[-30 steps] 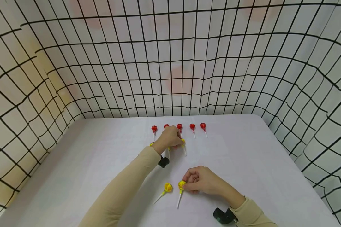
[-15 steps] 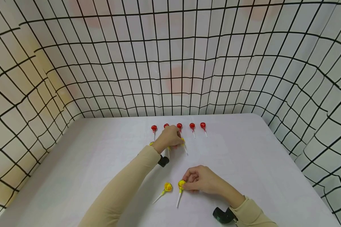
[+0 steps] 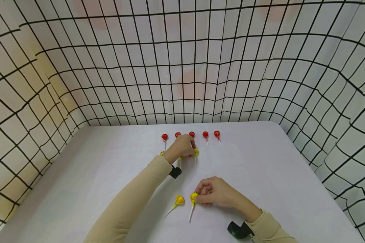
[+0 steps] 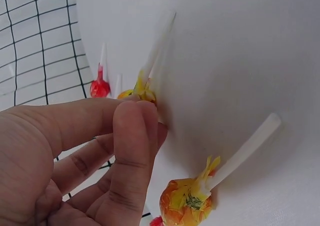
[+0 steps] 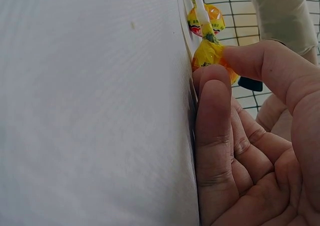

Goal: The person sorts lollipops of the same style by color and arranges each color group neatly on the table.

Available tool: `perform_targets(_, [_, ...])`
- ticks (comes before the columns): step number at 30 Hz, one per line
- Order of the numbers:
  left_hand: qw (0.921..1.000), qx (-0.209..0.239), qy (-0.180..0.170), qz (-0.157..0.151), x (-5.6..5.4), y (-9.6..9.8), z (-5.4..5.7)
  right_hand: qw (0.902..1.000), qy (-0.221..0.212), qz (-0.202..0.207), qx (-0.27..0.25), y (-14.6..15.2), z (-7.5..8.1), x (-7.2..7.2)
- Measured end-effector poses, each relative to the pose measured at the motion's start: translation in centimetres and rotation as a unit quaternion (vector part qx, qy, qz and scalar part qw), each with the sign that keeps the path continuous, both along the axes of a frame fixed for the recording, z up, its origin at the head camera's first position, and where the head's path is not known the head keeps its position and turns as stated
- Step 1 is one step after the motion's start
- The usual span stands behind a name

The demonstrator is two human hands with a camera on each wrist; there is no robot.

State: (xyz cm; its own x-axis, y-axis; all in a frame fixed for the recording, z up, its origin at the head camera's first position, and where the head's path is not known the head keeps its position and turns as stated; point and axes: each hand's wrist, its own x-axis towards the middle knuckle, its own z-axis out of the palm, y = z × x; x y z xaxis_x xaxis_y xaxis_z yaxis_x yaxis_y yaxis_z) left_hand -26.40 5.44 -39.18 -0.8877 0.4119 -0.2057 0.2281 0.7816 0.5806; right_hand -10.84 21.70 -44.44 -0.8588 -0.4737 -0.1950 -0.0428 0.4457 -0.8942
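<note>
My left hand (image 3: pixel 180 147) reaches to the far part of the table and pinches a yellow-wrapped lollipop (image 3: pixel 196 152) by its head, its white stick pointing back toward me. In the left wrist view that lollipop (image 4: pixel 143 89) is partly covered by the fingertips, and another yellow lollipop (image 4: pixel 184 202) lies beside the hand. Nearer me, my right hand (image 3: pixel 216 192) holds a yellow lollipop (image 3: pixel 194 197) between thumb and fingers; its head (image 5: pixel 206 54) appears close to the table surface in the right wrist view. A loose yellow lollipop (image 3: pixel 179 200) lies just left of it.
Several red lollipops, one at the right end (image 3: pixel 217 134), form a row along the far side of the white table (image 3: pixel 261 162). More yellow ones (image 3: pixel 180 161) are partly hidden beneath my left arm. Black-gridded white cloth (image 3: pixel 182 74) walls surround the table.
The stick of the lollipop in my left hand has swung from slanting right to nearly straight toward me. My right hand and its lollipop have stayed in place.
</note>
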Motion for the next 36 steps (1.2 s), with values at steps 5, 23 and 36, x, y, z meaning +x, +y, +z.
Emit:
perform_targets(5, [1.0000,0.004,0.009,-0.001,0.13,0.02,0.01,1.0000,-0.004,-0.001,-0.001,0.00,0.06,0.00])
perform_targets(23, [0.9998,-0.013,0.015,-0.005,0.04,0.14,-0.27,0.9999,-0.013,-0.004,-0.009,-0.04,0.11,0.05])
perform_targets(36, [0.9999,-0.010,0.014,-0.004,-0.05,0.14,-0.27,0.9998,-0.019,-0.006,-0.005,-0.03,0.06,-0.11])
